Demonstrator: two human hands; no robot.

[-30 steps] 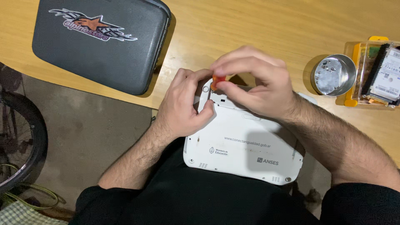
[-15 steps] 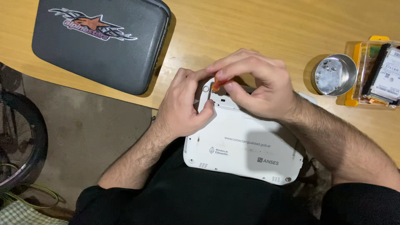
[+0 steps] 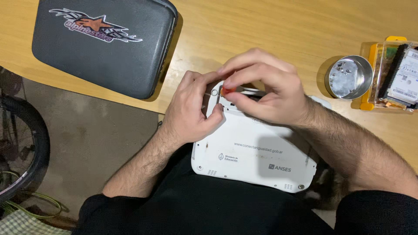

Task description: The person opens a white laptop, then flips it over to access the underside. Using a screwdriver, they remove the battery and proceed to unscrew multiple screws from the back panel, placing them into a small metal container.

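A small white laptop (image 3: 257,156) lies upside down, its near half on my lap and its far edge on the wooden table (image 3: 261,30). My left hand (image 3: 191,111) grips the laptop's far left corner, thumb on the underside. My right hand (image 3: 265,89) is curled over the far edge, fingers pinched on a small tool with an orange-red handle (image 3: 227,90) held against the casing. The tool's tip is hidden by my fingers.
A dark grey hard case (image 3: 102,43) with a star graphic lies at the table's left. At the right stand a small round metal tin (image 3: 350,77) with tiny parts and a clear box with yellow trim (image 3: 394,74) holding a hard drive. A bicycle tyre (image 3: 26,143) is on the floor at left.
My right hand's fingers have shifted slightly around the orange-handled tool, which stays at the same spot on the laptop's far edge. My left hand keeps its grip.
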